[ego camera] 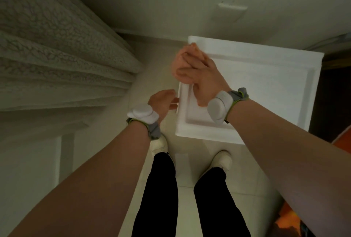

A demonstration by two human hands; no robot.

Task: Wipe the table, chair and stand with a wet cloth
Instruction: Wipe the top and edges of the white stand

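Observation:
A white square stand point(266, 77) with a raised rim stands in front of me, seen from above. My right hand point(201, 79) presses a peach-coloured cloth point(180, 61) against the stand's left rim, near the far left corner. The cloth is bunched under my fingers and partly hidden by them. My left hand point(163, 101) is lower down beside the stand, its fingers curled on the left edge. Both wrists wear grey bands with white pods.
A pale textured curtain point(57, 56) hangs at the left. A wall with a white socket plate point(232, 7) lies beyond the stand. My white shoes point(222, 159) stand on a light tiled floor. Something orange point(340, 141) sits at the right edge.

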